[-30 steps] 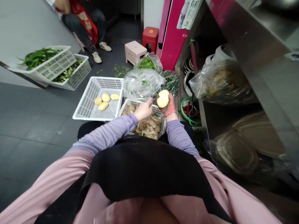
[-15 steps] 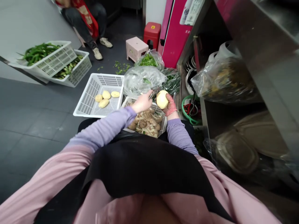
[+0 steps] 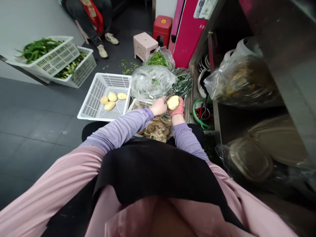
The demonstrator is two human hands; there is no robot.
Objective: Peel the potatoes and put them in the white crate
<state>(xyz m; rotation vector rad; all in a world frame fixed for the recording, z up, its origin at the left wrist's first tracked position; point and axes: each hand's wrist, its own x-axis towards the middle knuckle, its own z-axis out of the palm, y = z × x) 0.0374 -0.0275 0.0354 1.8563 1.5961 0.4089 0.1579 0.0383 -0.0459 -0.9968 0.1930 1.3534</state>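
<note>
In my right hand, which wears a pink-red glove, a peeled, pale yellow potato is held up. My left hand is bare and closed around a small peeler, mostly hidden by the fingers, its head beside the potato's left side. Below both hands stands a white basket holding brown peelings and what look like unpeeled potatoes, partly covered by my left forearm. To its left, a larger white basket contains several peeled potatoes.
Plastic bags of greens lie beyond the hands. A green basket with scissors stands at right beside metal shelving. Stacked crates of green vegetables are at left. Stools and a seated person's legs are farther back.
My left hand has moved right, closer to the potato. The potato has turned and tilted in my right hand. The view has shifted slightly.
</note>
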